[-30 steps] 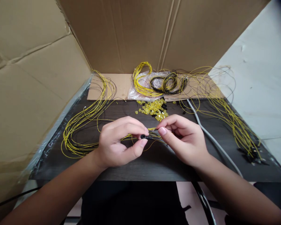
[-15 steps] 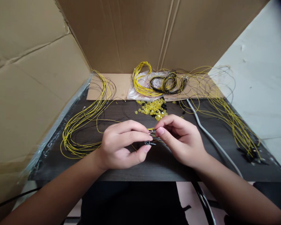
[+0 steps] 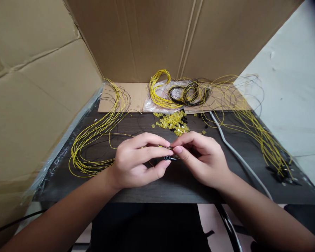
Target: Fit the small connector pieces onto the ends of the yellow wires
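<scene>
My left hand [image 3: 136, 161] and my right hand [image 3: 202, 159] meet fingertip to fingertip over the dark table [image 3: 173, 182]. Between them they pinch a thin yellow wire. A small black connector [image 3: 169, 158] sits at the tip of my left thumb, just under the right index finger. The yellow wire runs from the left hand into a loose bundle of yellow wires [image 3: 94, 143] on the left of the table.
A pile of small yellow clips [image 3: 172, 122] lies behind the hands. Coils of yellow and black wire [image 3: 183, 92] rest on a plastic bag at the back. More yellow wires [image 3: 262, 136] and a grey cable [image 3: 236, 154] lie on the right. Cardboard walls [image 3: 42, 87] enclose left and back.
The black connector has dropped from between the fingertips to the tip of my left thumb. Both hands have closed in slightly toward each other.
</scene>
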Tool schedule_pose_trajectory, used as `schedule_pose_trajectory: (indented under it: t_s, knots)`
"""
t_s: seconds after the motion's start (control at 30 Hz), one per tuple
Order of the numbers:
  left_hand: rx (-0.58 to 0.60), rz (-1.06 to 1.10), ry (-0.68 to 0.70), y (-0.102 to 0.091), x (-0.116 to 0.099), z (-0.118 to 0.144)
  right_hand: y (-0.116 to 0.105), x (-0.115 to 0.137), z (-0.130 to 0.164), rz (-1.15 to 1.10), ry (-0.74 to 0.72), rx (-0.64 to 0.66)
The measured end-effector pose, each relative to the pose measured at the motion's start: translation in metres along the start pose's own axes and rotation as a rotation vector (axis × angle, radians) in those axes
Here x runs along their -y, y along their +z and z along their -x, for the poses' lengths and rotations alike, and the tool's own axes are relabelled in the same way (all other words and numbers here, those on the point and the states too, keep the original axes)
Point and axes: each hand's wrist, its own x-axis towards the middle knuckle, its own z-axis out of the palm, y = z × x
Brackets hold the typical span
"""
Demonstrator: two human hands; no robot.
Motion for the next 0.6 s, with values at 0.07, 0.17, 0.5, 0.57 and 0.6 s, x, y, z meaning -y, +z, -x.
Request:
schedule_pose_trajectory:
  t_s: [0.07,0.17,0.5,0.57,0.6]
  knots:
    - [-0.003,-0.008,0.007,0.0,0.0004,0.0005,0.0002,-0.0005,-0.0001,0.005,-0.015,0.004]
    - [-0.007,-0.019,0.009,-0.0001,0.0004,0.0011,0.0013,-0.0009,0.0003,-0.059,-0.001,-0.005]
    - [-0.003,-0.04,0.024,0.0008,-0.0006,0.0012,0.0023,-0.0022,0.0011,0.006,-0.054,-0.022]
    - [-0.002,-0.046,0.024,0.0008,-0.0007,0.0014,0.0018,-0.0023,0.0,0.027,-0.062,-0.02]
    - [-0.002,-0.049,0.022,0.0007,-0.0007,0.0016,0.0013,-0.0022,-0.0006,0.042,-0.07,-0.021]
